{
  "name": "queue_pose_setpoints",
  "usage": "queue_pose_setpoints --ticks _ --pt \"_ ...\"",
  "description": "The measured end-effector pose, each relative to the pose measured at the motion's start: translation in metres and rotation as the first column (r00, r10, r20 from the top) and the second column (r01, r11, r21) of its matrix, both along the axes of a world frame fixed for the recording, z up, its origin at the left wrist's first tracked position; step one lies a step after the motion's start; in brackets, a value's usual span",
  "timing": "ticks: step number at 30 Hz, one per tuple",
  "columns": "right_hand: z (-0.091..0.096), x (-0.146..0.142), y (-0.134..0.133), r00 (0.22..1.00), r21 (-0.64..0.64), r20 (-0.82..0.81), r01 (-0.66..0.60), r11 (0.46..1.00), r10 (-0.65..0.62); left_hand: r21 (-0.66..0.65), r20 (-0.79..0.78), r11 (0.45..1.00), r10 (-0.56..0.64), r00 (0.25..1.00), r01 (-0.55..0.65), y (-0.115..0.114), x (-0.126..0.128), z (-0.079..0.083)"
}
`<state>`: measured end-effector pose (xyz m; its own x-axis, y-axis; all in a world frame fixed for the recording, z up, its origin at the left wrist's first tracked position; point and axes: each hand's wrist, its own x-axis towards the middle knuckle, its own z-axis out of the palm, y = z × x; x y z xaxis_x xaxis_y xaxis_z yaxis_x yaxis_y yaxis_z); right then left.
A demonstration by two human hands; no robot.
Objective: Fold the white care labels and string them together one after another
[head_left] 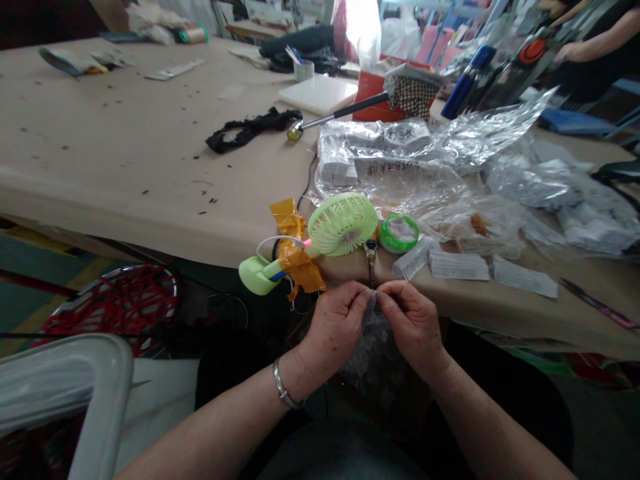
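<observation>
At the table's front edge, my left hand (336, 321) and my right hand (411, 323) meet with thumbs and forefingers pinched together. Between the fingertips is a small pale slip (373, 301), mostly hidden by them. Just beyond the fingertips stands a thin metal rod with a dark knob (371, 257), fixed at the edge. Below my hands hangs or lies a heap of pale, crumpled slips (371, 347). To the right on the table are a stack of white slips (414, 259) and printed label strips (459, 265). A green round tub (399, 233) holds something whitish.
A green handheld fan (343, 225) is taped to the edge with brown tape (300, 267). Behind lie plastic-wrapped paper bundles (390, 157), a black-handled tool (340, 115) and black cloth (253, 130). Tweezers-like pink tool (600, 305) rests right. Another person's arm (600, 43) shows at upper right.
</observation>
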<state>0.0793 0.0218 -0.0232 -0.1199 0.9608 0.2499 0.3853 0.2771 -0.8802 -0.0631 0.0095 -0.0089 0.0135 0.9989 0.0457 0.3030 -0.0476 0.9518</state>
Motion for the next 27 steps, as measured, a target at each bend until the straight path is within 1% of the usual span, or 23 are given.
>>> queue_pose_setpoints --ticks 3,6,8,10,11,13,14,16,17,19,20,21,24,26,27 --pt "0.002 0.006 -0.011 0.998 0.028 0.039 -0.041 0.999 0.04 -0.027 0.029 0.999 -0.026 0.999 0.027 -0.007 0.0 -0.002" --pt "0.011 0.017 -0.016 0.991 0.139 0.117 -0.084 0.987 0.068 -0.095 0.038 0.995 -0.026 0.999 0.029 -0.013 -0.001 -0.014" --pt "0.021 0.026 -0.011 0.981 0.269 0.184 -0.116 0.956 0.067 -0.145 0.038 0.989 -0.021 0.999 0.026 -0.014 -0.002 -0.028" --pt "0.032 0.035 0.002 0.963 0.414 0.27 -0.134 0.901 0.019 -0.16 0.025 0.987 -0.014 1.0 0.017 -0.015 -0.003 -0.043" --pt "0.038 0.038 0.01 0.946 0.478 0.322 -0.138 0.868 -0.027 -0.167 0.013 0.986 -0.008 1.0 0.01 -0.016 -0.004 -0.05" --pt "0.046 0.041 0.029 0.884 0.557 0.446 -0.149 0.817 -0.143 -0.192 -0.027 0.981 -0.003 1.0 -0.002 -0.02 -0.004 -0.062" --pt "0.048 0.041 0.038 0.839 0.571 0.505 -0.151 0.807 -0.201 -0.2 -0.042 0.98 -0.015 0.999 0.007 -0.023 -0.005 -0.065" --pt "0.049 0.038 0.053 0.746 0.559 0.605 -0.147 0.816 -0.28 -0.213 -0.062 0.976 -0.054 0.997 0.04 -0.029 -0.005 -0.069" --pt "0.047 0.036 0.059 0.706 0.544 0.643 -0.147 0.826 -0.298 -0.221 -0.066 0.974 -0.074 0.995 0.057 -0.032 -0.005 -0.07" --pt "0.044 0.035 0.066 0.664 0.525 0.682 -0.153 0.837 -0.306 -0.238 -0.068 0.968 -0.101 0.993 0.082 -0.037 -0.006 -0.069" --pt "0.043 0.035 0.066 0.668 0.53 0.678 -0.153 0.834 -0.307 -0.246 -0.067 0.965 -0.106 0.992 0.086 -0.039 -0.007 -0.069" --pt "0.042 0.038 0.066 0.689 0.546 0.654 -0.144 0.825 -0.313 -0.251 -0.065 0.964 -0.109 0.992 0.09 -0.04 -0.008 -0.068" --pt "0.041 0.049 0.058 0.797 0.602 0.512 -0.067 0.795 -0.321 -0.259 -0.053 0.962 -0.11 0.993 0.093 -0.042 -0.009 -0.068" --pt "0.038 0.057 0.05 0.842 0.593 0.453 -0.039 0.804 -0.293 -0.272 -0.036 0.958 -0.108 0.993 0.095 -0.044 -0.009 -0.068" --pt "0.035 0.06 0.045 0.849 0.576 0.454 -0.047 0.816 -0.271 -0.281 -0.027 0.955 -0.112 0.993 0.1 -0.045 -0.008 -0.069"
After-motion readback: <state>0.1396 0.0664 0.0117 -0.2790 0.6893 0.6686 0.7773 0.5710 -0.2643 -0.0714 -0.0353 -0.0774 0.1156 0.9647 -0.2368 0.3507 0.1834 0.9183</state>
